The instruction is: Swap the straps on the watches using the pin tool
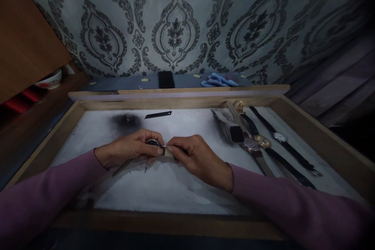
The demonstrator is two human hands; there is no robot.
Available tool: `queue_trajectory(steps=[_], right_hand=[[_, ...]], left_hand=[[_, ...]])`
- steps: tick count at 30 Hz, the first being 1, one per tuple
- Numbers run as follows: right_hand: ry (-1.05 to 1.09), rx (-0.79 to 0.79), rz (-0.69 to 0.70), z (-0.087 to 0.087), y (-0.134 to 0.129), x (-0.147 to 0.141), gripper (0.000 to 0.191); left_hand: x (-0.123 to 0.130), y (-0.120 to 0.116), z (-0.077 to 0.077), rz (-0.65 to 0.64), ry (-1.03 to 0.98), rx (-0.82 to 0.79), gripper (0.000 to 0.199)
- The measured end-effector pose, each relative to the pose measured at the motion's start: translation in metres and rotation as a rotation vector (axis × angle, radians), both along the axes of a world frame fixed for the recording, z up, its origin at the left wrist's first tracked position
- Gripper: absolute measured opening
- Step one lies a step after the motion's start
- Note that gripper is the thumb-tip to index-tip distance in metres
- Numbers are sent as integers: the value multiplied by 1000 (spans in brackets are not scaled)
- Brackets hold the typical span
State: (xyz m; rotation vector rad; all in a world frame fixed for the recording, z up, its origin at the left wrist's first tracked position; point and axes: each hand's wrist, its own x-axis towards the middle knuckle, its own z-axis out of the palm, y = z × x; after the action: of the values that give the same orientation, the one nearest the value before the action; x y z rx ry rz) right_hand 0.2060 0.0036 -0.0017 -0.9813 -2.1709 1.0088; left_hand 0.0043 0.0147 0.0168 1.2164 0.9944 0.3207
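Observation:
My left hand is closed round a round, dark-faced watch near the middle of the shallow wooden tray. A light strap piece shows between my two hands. My right hand pinches a thin metal tool, its tip at the watch's right edge; most of the tool is hidden by the fingers. Below my left hand, a thin dark item sticks out, too dim to name. A black blade lies behind my hands on the white surface.
Several watches lie at the right, among them a square-faced one, a gold one and a black-strapped one. Behind the tray are a black phone-like object and a blue cloth. A bowl stands at far left.

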Motion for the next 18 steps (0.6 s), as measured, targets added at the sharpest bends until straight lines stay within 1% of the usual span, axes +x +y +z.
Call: queue_trajectory(steps=[10, 18], right_hand=[[-4, 29, -4, 0, 0, 0, 24], [-23, 15, -17, 3, -1, -1, 24]], left_hand=[[1, -1, 1, 0, -16, 24, 21], [1, -1, 2, -8, -11, 43, 20]])
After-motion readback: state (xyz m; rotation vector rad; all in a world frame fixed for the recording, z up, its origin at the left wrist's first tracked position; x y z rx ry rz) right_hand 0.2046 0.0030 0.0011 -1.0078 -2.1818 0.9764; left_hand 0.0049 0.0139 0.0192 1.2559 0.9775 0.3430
